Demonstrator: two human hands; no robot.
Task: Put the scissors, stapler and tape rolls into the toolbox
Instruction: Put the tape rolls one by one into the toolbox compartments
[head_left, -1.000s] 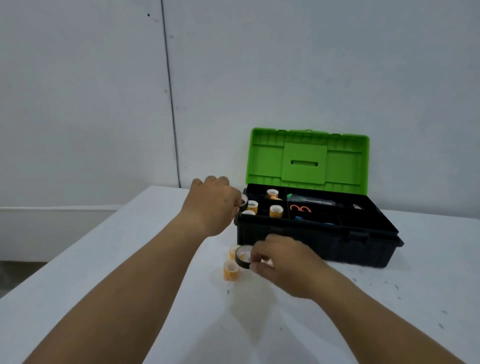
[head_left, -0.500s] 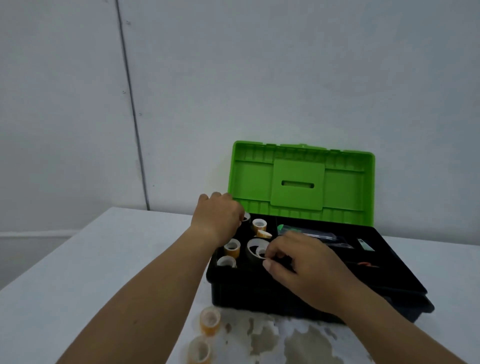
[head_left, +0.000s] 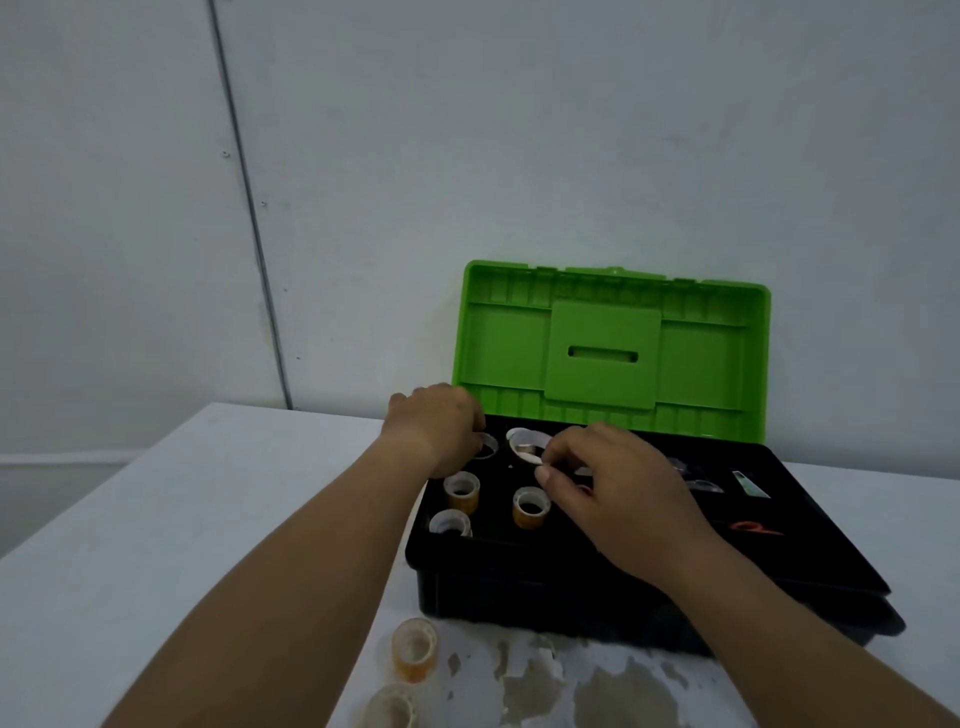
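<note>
In the 9-o'clock compartments of the black plastic toolbox (head_left: 519, 587), glossy ring-shaped tape rolls (head_left: 461, 491) stand. The right hand (head_left: 618, 488) pinches a wide roll (head_left: 525, 446). The left hand (head_left: 436, 431) covers a small roll (head_left: 485, 447), its grip hidden. At 7 o'clock, two loose rolls (head_left: 414, 649) sit on the stained table (head_left: 208, 519).

Toolbox (head_left: 519, 587) open; tape rolls only partly inside.
Black box, green lid upright. The left compartment holds four small rolls (head_left: 461, 491), holes upward, and one large roll (head_left: 525, 446) tilted at the back. Two loose rolls (head_left: 414, 649) sit outside, near the front wall. Orange-handled scissors (head_left: 748, 527) lie in the right section.
</note>
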